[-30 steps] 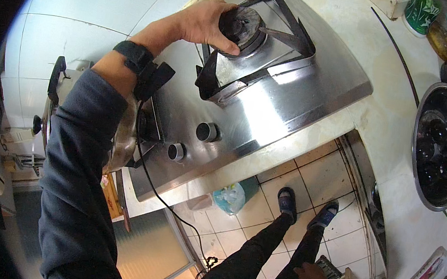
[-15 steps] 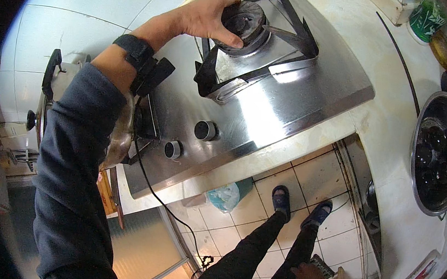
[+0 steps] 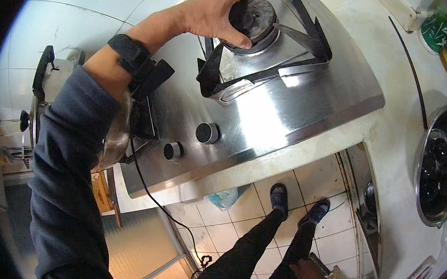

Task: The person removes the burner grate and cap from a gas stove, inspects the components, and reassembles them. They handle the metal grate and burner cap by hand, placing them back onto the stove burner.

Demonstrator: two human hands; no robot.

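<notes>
My left hand (image 3: 210,14) reaches across the steel gas stove (image 3: 271,112) and grips the round black burner cap (image 3: 253,15) at the stove's far end. The fingers wrap over the cap's top and side. A black pan support (image 3: 300,43) surrounds the burner. A dark watch band sits on that wrist. My right hand (image 3: 305,273) hangs low beside my legs at the bottom of the view, next to something dark and grey. Whether it holds that object is unclear.
Two round knobs (image 3: 207,133) sit on the stove's front panel. A steel pot with a lid (image 3: 46,97) stands at the left, partly behind my arm. A steel bowl of dark pieces (image 3: 444,164) rests on the counter at right. A blue bag (image 3: 222,197) lies on the tiled floor.
The left hand stays on the burner cap, with the fingers closing further over it. The view has shifted slightly, so the stove sits higher and further right in the picture.
</notes>
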